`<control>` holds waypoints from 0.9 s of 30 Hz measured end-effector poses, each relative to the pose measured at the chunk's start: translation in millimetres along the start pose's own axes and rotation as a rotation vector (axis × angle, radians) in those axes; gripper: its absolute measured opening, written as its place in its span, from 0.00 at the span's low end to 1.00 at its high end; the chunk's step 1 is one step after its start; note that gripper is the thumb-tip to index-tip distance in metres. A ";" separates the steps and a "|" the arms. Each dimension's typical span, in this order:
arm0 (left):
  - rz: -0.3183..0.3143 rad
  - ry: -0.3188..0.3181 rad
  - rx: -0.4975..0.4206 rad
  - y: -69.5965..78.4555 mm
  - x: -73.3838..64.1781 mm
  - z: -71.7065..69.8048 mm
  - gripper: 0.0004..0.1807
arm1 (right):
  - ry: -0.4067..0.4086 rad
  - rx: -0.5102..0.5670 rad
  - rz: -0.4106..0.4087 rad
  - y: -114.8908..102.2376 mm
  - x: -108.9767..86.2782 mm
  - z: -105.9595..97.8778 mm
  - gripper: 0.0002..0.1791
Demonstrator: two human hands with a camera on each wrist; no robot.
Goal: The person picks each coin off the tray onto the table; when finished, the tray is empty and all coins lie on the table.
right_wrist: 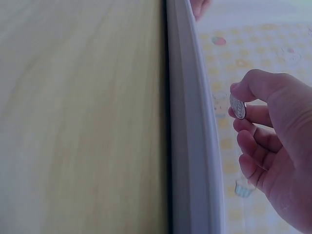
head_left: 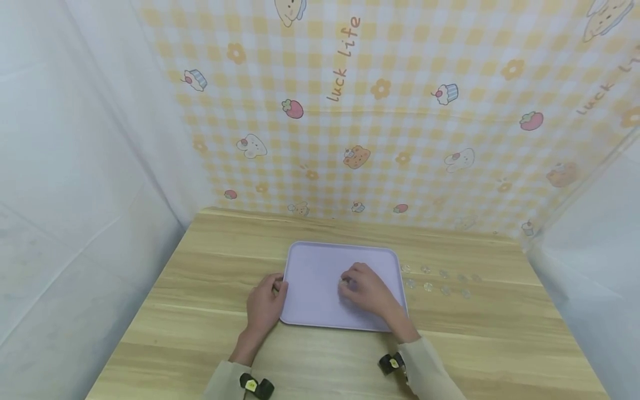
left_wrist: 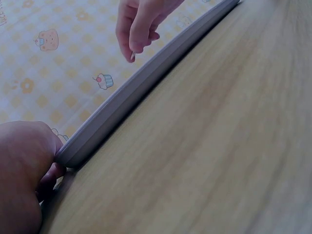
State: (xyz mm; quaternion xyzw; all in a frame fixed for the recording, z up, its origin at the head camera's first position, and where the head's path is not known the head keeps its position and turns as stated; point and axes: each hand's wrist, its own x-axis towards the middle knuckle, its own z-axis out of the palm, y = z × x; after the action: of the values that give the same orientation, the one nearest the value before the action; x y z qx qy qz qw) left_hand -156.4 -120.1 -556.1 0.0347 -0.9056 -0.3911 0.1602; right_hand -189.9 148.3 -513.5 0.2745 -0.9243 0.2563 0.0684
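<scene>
A pale purple tray [head_left: 320,311] lies on the wooden table. At its left side is my left hand [head_left: 265,304], thumb and fingers gripping the tray's edge. My right hand [head_left: 369,290] is over the tray, pinching a silver coin [right_wrist: 238,106] between thumb and index finger. In the right wrist view the coin's patterned face shows, and the other fingers are curled loosely below it. The left wrist view shows the tray's rim [left_wrist: 117,109] at a slant, with the right hand [left_wrist: 141,22] above it.
To the right of the tray, several round shiny coins [head_left: 428,287] lie in two rows on the wooden table [head_left: 475,344]. A yellow checked cloth [head_left: 380,128] hangs behind the table. White sheets [head_left: 75,166] hang at both sides.
</scene>
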 end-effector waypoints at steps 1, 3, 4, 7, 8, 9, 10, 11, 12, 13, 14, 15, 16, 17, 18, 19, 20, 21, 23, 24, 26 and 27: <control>0.000 0.000 0.001 -0.4 0.0 0.2 0.13 | 0.012 0.001 0.011 2.2 -2.2 -1.6 0.09; -0.002 0.000 0.003 -0.8 -0.2 0.2 0.13 | 0.042 0.009 0.030 7.3 -6.7 -4.3 0.09; -0.003 0.001 0.003 -0.9 -0.3 0.2 0.13 | 0.060 0.010 0.038 10.6 -8.9 -5.2 0.09; -0.004 -0.001 0.003 -1.6 -0.3 0.6 0.13 | 0.125 0.025 0.055 20.7 -16.4 -8.3 0.10; -0.004 0.000 0.002 -1.8 -0.3 0.6 0.13 | 0.153 0.029 0.057 24.6 -19.2 -9.3 0.10; -0.003 0.000 0.004 -2.2 -0.2 0.8 0.13 | 0.180 0.027 0.063 28.2 -22.2 -10.7 0.11; -0.002 0.000 0.005 -2.5 -0.1 1.0 0.13 | 0.206 0.024 0.071 32.1 -25.5 -12.1 0.12; -0.001 -0.001 0.006 -2.7 -0.1 1.1 0.13 | 0.233 0.026 0.078 35.7 -28.9 -13.8 0.12; -0.001 -0.001 0.008 -2.8 -0.1 1.1 0.13 | 0.259 0.023 0.084 39.6 -32.2 -15.5 0.13; 0.000 -0.001 0.010 -3.2 0.0 1.3 0.13 | 0.283 0.028 0.090 43.0 -35.7 -17.4 0.13; 0.001 -0.001 0.010 -2.9 0.0 1.1 0.13 | 0.303 0.034 0.101 46.1 -39.4 -19.4 0.13; 0.001 -0.002 0.009 -2.6 -0.1 1.0 0.13 | 0.319 0.038 0.112 49.0 -43.2 -21.3 0.13; 0.002 -0.002 0.010 -2.8 0.0 1.1 0.13 | 0.332 0.047 0.121 51.8 -46.9 -22.9 0.13; 0.001 -0.003 0.009 -2.6 -0.1 1.0 0.13 | 0.343 0.055 0.128 54.3 -50.5 -24.5 0.13; 0.002 -0.003 0.008 -2.7 0.0 1.1 0.13 | 0.350 0.062 0.142 56.8 -54.5 -26.0 0.12; 0.003 -0.003 0.007 -2.9 0.1 1.2 0.13 | 0.355 0.069 0.158 59.1 -58.3 -27.4 0.12; 0.003 -0.003 0.006 -2.9 0.1 1.3 0.13 | 0.359 0.073 0.174 61.9 -61.8 -28.7 0.12; 0.005 -0.002 0.006 -3.4 0.2 1.7 0.13 | 0.361 0.071 0.189 64.7 -64.9 -30.1 0.12; 0.008 0.002 0.004 -4.0 0.4 2.2 0.13 | 0.366 0.078 0.216 71.0 -70.8 -33.7 0.12; 0.010 0.004 0.004 -4.7 0.6 2.6 0.13 | 0.368 0.077 0.231 74.5 -73.6 -35.7 0.12; 0.014 0.010 0.004 -5.7 0.8 3.4 0.13 | 0.374 0.087 0.257 81.4 -79.3 -40.2 0.12; 0.014 0.012 0.003 -5.9 0.8 3.6 0.13 | 0.380 0.091 0.273 84.8 -82.6 -42.5 0.12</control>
State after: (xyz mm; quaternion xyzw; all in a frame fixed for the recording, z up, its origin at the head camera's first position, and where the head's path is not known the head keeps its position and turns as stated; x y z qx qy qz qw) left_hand -158.7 -121.8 -562.4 0.0307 -0.9055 -0.3884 0.1682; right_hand -167.1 269.9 -536.1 0.0967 -0.9109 0.3516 0.1932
